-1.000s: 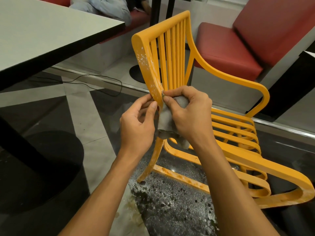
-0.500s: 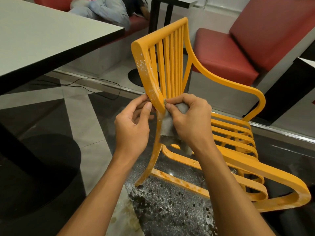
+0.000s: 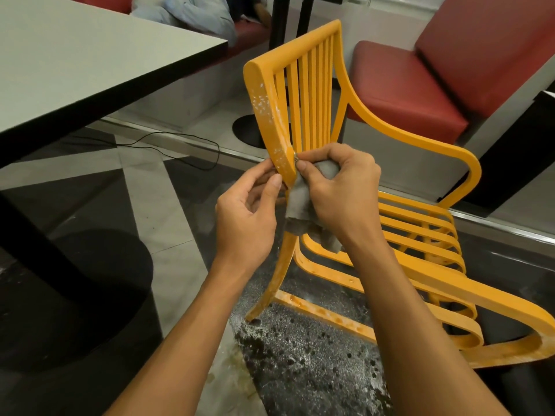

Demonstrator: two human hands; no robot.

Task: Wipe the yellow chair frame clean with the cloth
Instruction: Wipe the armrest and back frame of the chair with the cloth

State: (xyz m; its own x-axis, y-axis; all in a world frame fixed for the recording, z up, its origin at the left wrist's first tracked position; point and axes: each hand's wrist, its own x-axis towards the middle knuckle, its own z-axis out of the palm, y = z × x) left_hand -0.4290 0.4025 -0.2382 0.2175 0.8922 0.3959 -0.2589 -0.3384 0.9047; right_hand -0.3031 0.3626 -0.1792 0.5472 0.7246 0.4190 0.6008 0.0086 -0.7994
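Grey cloth (image 3: 303,202) on unlabelled yellow chair frame (image 3: 271,115)

A pale grey table (image 3: 75,64) with a dark edge filled the upper left, its black round base (image 3: 99,283) resting on the glossy dark floor (image 3: 90,187), which was crossed by light stone bands. A thin black cable (image 3: 180,145) trailed across the floor behind it. Red padded bench seating (image 3: 420,94) lined the wall at right, and a person in light clothing (image 3: 192,13) lay on another red bench at top. Speckled white residue (image 3: 306,355) covered the floor in the foreground.
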